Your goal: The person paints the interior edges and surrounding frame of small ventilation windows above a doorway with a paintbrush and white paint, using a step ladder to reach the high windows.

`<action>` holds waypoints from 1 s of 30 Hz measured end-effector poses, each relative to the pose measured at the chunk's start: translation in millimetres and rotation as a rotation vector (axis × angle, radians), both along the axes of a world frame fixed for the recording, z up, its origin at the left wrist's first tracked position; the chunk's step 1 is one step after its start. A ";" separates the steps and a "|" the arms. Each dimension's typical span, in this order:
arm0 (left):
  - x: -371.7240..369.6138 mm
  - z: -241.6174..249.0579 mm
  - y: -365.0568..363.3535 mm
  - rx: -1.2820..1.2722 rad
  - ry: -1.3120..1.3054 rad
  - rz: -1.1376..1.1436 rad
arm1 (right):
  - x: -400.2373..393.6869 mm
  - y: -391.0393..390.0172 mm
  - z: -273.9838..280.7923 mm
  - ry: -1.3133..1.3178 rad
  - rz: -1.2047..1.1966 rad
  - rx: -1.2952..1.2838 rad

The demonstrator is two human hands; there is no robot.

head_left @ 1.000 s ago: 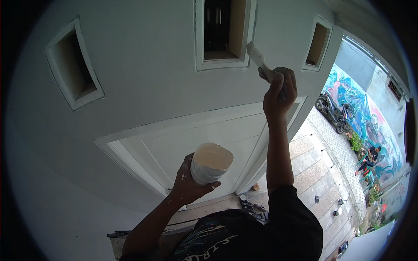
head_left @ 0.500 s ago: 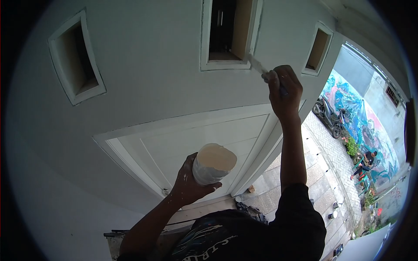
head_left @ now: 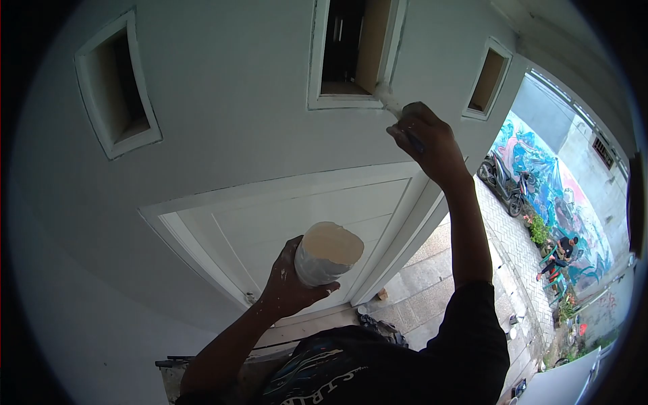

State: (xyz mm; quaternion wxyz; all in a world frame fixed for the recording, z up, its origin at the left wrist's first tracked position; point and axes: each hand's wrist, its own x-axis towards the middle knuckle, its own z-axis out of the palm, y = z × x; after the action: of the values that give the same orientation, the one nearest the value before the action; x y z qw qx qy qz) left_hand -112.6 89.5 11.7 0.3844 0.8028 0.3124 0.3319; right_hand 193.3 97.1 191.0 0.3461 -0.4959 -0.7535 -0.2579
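Note:
My left hand (head_left: 290, 278) is wrapped round a cup (head_left: 317, 272) with a ragged rim and pale, cream-coloured paint inside; white spatters mark the hand. Up at the wall, my right hand (head_left: 424, 138) grips a paintbrush (head_left: 390, 101). Its bristles meet the lower right corner of the middle opening's white frame (head_left: 347, 102). Dark edging lines run along that frame where it meets the grey wall (head_left: 229, 88). Most of the brush handle is hidden by my fingers.
Two smaller framed openings sit left (head_left: 121, 88) and right (head_left: 487, 77). Below is a white panelled door (head_left: 304, 202). Far down at right are a paved yard (head_left: 432, 277), a parked motorcycle (head_left: 501, 182), plants (head_left: 536, 229), a seated person (head_left: 561, 253) and a painted mural (head_left: 540, 162).
My right hand has shifted slightly left and turned, and the brush tip has moved a little left onto the frame's corner. My left hand still holds the cup.

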 end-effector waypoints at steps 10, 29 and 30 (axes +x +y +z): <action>-16.4 26.7 -0.6 0.547 -0.123 -0.102 | 2.8 -69.9 -66.3 0.737 0.770 -0.102; -19.7 43.3 -24.0 0.602 -0.196 -0.364 | -1.1 -98.8 -80.7 0.839 0.852 -0.269; -20.0 43.0 -24.0 0.619 -0.155 -0.364 | -1.2 -98.6 -80.2 0.840 0.851 -0.270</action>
State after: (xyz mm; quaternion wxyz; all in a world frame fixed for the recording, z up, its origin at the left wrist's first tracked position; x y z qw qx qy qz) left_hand -132.6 65.5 54.7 0.1985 0.8959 0.0192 0.3969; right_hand 192.2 -1.5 110.8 0.6205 -0.2503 -0.7104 0.2181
